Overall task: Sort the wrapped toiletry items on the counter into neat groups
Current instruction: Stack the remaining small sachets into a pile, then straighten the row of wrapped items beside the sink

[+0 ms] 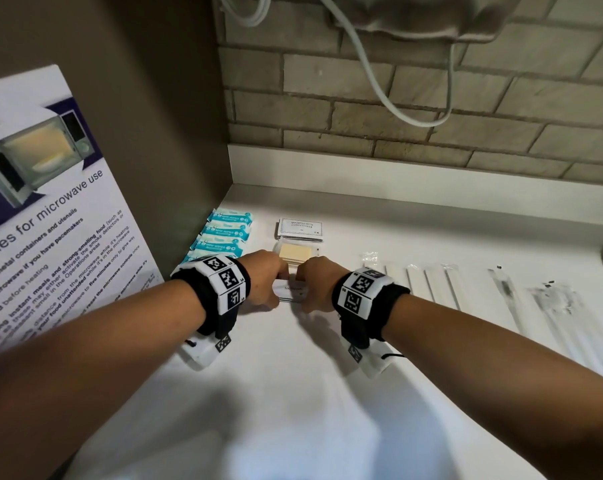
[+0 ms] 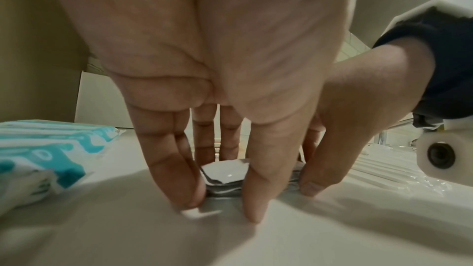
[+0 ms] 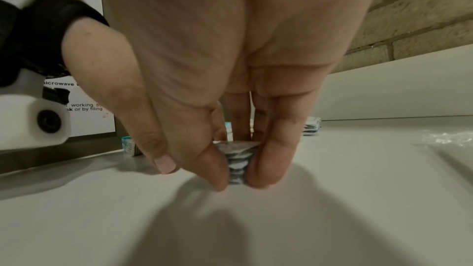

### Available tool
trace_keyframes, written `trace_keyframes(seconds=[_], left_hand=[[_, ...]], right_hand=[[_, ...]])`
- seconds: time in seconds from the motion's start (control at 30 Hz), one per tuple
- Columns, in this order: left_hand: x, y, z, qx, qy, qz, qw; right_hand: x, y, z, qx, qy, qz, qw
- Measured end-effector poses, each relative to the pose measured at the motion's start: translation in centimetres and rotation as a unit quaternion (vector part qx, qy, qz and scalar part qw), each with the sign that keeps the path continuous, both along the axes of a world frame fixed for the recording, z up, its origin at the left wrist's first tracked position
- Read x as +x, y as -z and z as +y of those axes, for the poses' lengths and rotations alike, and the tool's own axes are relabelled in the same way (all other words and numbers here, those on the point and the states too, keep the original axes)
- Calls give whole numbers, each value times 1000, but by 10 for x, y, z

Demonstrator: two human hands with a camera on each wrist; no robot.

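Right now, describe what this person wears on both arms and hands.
Both forearms are bare, with no sleeves or gloves. The left hand and right hand each sit ahead of a black wrist strap. Each strap carries a white band printed with black-and-white square fiducial markers. A white camera housing with a round dark lens hangs under each wrist.

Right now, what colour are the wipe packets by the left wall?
Teal and white wipe packets, clearest in the head view.

White counter (image 1: 327, 393) bears wipe packs (image 1: 224, 233), shampoo sachets (image 1: 300, 228), soap (image 1: 295, 252), long wrapped sticks (image 1: 431, 282)
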State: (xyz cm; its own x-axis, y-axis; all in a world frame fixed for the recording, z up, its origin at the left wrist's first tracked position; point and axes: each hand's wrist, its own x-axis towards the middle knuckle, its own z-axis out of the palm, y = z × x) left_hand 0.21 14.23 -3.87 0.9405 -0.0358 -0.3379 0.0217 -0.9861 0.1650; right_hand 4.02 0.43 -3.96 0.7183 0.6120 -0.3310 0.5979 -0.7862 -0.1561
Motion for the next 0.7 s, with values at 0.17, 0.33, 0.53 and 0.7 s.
trace_keyframes(seconds=[0.17, 0.33, 0.53, 0.7], left_hand=[[-4, -4, -2, 8, -4, 3, 1000], [-11, -28, -13, 58, 11, -14, 998], [-6, -63, -92, 35, 121, -61, 990], [11, -51, -207, -8, 232, -60, 971]], right_hand=[[-1, -4, -6, 14, -3, 13, 1000], [-2, -28, -36, 90, 29, 14, 995], [15, -61, -162, 110, 135, -9, 985], [25, -56, -298, -9, 243, -29, 970]])
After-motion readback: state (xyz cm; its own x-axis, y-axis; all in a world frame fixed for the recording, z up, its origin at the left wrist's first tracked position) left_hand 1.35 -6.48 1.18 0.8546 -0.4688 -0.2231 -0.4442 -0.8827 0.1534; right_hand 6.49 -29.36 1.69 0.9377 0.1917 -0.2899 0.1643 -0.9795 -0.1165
